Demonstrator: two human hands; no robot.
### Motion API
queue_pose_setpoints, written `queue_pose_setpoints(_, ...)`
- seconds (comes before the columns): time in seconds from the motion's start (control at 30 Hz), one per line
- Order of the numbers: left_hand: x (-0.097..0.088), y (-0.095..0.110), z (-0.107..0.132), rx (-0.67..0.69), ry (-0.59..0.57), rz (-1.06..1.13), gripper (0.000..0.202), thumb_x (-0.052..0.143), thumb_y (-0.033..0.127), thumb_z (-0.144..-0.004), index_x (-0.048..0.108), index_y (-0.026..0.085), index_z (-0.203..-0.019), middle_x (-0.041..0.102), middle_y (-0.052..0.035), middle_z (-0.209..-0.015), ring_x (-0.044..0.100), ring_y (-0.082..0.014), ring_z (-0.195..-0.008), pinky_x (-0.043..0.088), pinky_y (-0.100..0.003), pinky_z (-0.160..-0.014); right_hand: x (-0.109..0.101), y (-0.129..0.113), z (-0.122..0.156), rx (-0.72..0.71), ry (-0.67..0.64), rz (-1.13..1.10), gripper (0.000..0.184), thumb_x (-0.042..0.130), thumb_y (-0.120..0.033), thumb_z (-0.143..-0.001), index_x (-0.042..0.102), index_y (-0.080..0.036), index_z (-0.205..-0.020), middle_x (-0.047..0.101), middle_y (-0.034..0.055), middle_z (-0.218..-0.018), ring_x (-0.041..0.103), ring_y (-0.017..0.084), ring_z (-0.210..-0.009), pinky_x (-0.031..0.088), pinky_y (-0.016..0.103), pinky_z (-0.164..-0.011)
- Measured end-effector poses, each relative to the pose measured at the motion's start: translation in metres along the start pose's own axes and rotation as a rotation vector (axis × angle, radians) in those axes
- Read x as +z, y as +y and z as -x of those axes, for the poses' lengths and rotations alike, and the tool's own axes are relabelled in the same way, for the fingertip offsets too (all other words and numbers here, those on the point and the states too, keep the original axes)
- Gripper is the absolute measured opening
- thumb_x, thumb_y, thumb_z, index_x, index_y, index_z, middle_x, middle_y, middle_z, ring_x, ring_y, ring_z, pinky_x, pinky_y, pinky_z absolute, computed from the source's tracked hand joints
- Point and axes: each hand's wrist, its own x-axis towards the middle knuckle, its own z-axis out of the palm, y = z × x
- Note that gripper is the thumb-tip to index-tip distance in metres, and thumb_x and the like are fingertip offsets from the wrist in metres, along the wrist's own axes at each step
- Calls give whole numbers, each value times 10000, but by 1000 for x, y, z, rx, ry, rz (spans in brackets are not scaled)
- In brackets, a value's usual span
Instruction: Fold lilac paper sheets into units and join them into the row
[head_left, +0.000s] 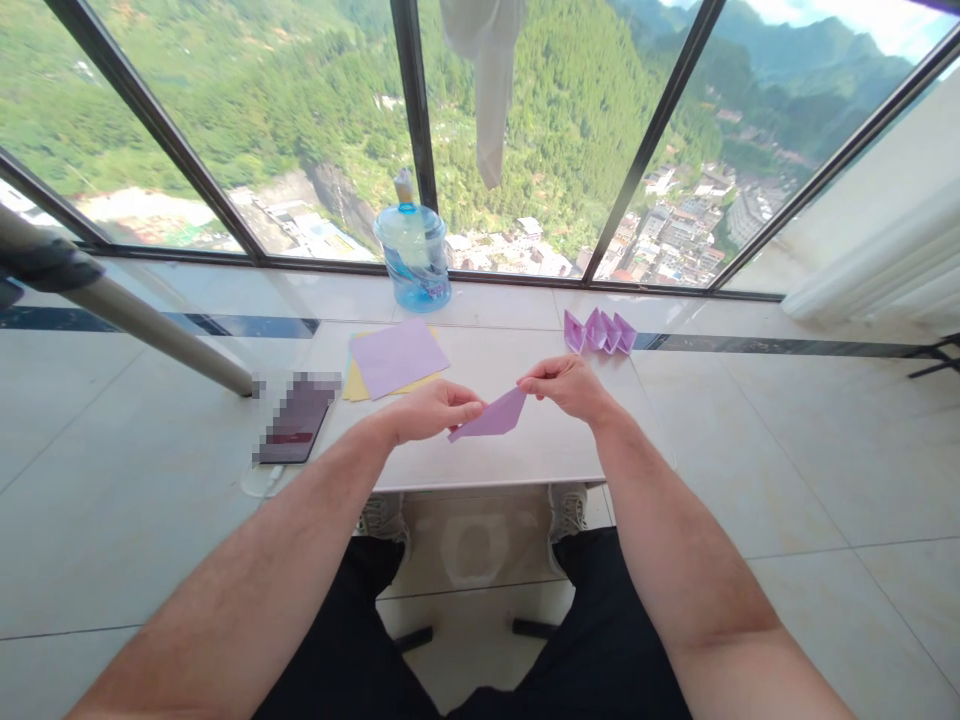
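Note:
A folded sheet of purple paper (495, 416) is held between my two hands above the white table (480, 465). My left hand (435, 408) pinches its left end, and my right hand (566, 388) grips the upper right corner between thumb and fingers. The paper slants, its right end higher than its left. Beyond my left hand lies a stack of coloured sheets, with a purple sheet (401, 358) on top and a yellow sheet (360, 385) showing beneath. Several folded purple paper pieces (600, 332) stand in a row past my right hand.
A blue water jug (412, 255) stands by the window at the back. A dark phone (298, 420) with a white cable lies at the left table edge. A slanting pole (172, 330) crosses the left side. Both my shoes are under the table.

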Motion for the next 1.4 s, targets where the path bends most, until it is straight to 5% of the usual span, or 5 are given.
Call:
queue_pose_setpoints(0.13,12,0,-1,-41,-103,301,527,765,458,-757,728,231,-1231,740,-125,-1082,688,-261,-837,560,-350,-638,8,-1,0,-13,-91,-121,315,823,-446,-675,768,-154,-779,634,8,-551,557,119,-520,432,243,-472)
queue_pose_setpoints(0.33,24,-5,-13,-5,36,532,478,812,404,-747,718,196,-1168,710,-149,-1132,662,-295,-1054,590,-435,-802,33,-1,1,-70,118,-282,459,851,-371,-630,651,-207,-1008,717,22,-947,698,162,-715,582,306,-613)
queue_pose_setpoints(0.7,31,-2,-22,-25,393,693,494,860,279,-666,586,195,-1068,696,-56,-1005,685,-193,-857,566,-384,-764,55,-3,5,-36,73,-2,280,780,-336,-674,598,-207,-843,641,-38,-679,677,162,-683,508,255,-576)
queue_pose_setpoints(1.0,31,-3,-23,15,451,641,500,865,250,-650,604,178,-1070,677,-70,-1036,700,-211,-892,580,-433,-818,55,1,5,-62,139,86,224,703,-339,-749,600,-210,-900,688,1,-886,661,130,-665,511,249,-574)
queue_pose_setpoints(1.4,41,4,-23,52,384,716,423,743,184,-644,669,154,-1059,717,-66,-1009,661,-175,-854,523,-320,-768,58,-7,9,-35,316,470,128,538,-235,-865,665,-234,-881,720,24,-744,642,192,-662,409,280,-605)
